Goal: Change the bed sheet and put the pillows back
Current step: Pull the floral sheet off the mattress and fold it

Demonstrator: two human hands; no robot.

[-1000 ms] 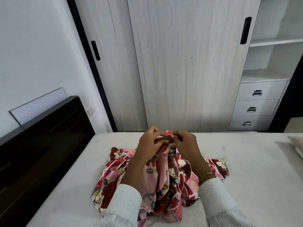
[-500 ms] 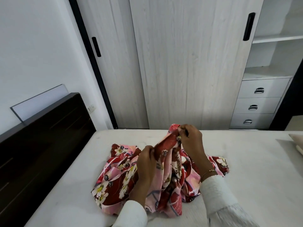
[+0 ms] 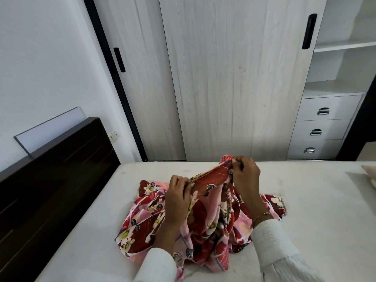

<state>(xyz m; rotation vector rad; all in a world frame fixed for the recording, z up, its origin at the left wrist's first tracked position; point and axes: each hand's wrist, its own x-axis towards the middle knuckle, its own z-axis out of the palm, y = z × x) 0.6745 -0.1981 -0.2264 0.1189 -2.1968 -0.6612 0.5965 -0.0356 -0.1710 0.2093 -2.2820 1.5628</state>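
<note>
A red and pink floral bed sheet (image 3: 205, 231) lies bunched in a heap on the bare white mattress (image 3: 315, 220). My left hand (image 3: 178, 197) pinches one edge of the sheet. My right hand (image 3: 245, 174) grips the same edge further along and holds it higher, so a short stretch of cloth runs taut between the two hands. The corner of a pale pillow (image 3: 369, 174) shows at the right edge of the view.
A dark wooden headboard (image 3: 46, 180) stands along the left of the bed. Beyond the bed is a wardrobe with light sliding doors (image 3: 234, 78), open shelves and three drawers (image 3: 323, 129). A white panel (image 3: 50, 129) leans behind the headboard.
My hands, close together at the top of the sheet a second ago, have moved apart. The left slid down and left along the edge, the right stayed up, stretching the edge.
</note>
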